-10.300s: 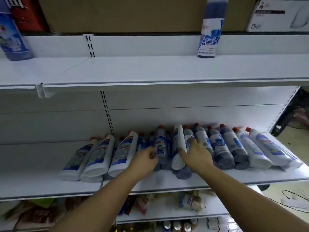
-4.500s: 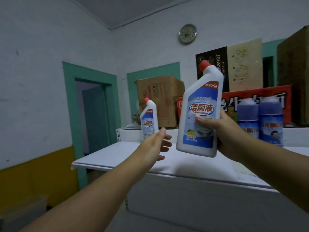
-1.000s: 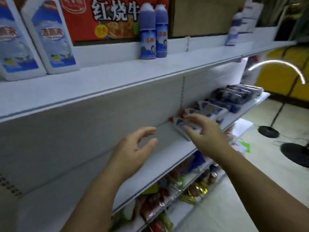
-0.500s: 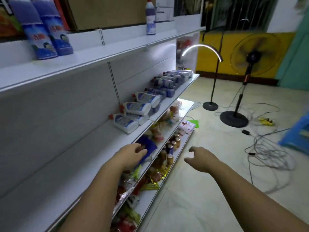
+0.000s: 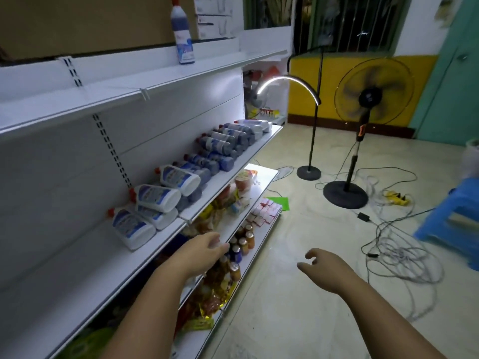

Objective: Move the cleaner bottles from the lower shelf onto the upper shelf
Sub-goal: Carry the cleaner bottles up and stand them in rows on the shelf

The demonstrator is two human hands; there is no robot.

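Many cleaner bottles (image 5: pixel 178 177) crowd lower shelf (image 5: pixel 85 268); left hand (image 5: pixel 204 251), right hand (image 5: pixel 324 265): grip loose, apparently empty.

This is looking like a small grocery shop, because white metal shelving (image 5: pixel 160 73) with slotted rails (image 5: pixel 111 149) is running along the wall and is carrying rows of identical cleaner bottles (image 5: pixel 176 177), packets of snacks (image 5: pixel 207 304) and small drink bottles (image 5: pixel 242 244), while cardboard cartons (image 5: pixel 85 19) are sitting on top.
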